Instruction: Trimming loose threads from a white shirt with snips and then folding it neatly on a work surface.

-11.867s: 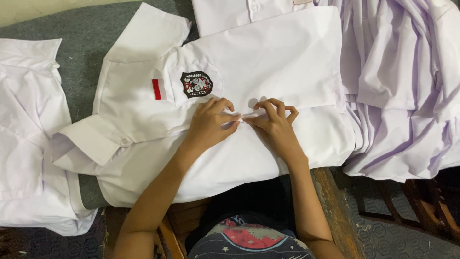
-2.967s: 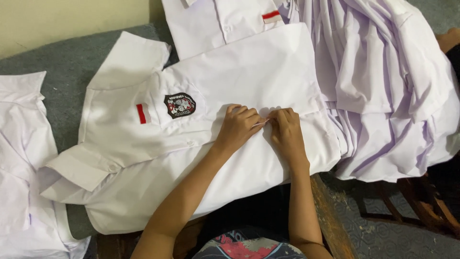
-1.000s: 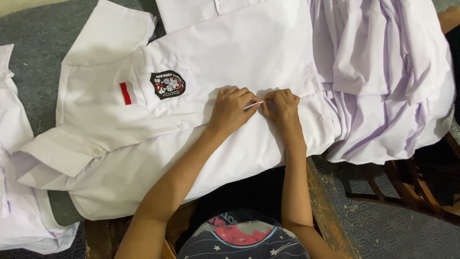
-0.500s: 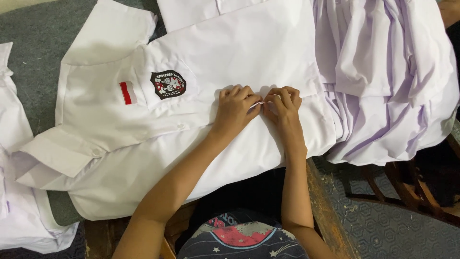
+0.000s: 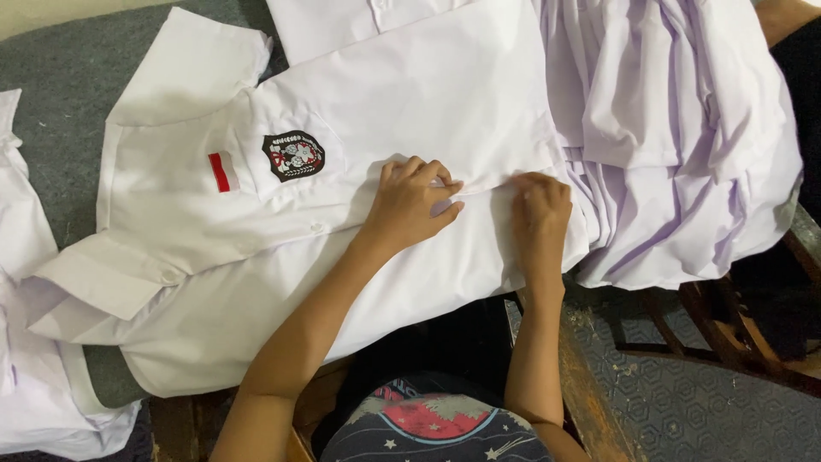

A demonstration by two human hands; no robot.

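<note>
While the shirt (image 5: pixel 342 214) lay flat on the table (image 5: pixel 60 77), the left hand (image 5: pixel 410 205) and right hand (image 5: pixel 540 214) pinched its placket; keeping both edges aligned would have helped.

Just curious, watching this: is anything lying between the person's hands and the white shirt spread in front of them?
Nothing visible does. The left hand and the right hand both rest directly on the white shirt, fingers pinching its front edge. The pile of white garments lies to the side, apart from the hands.
</note>
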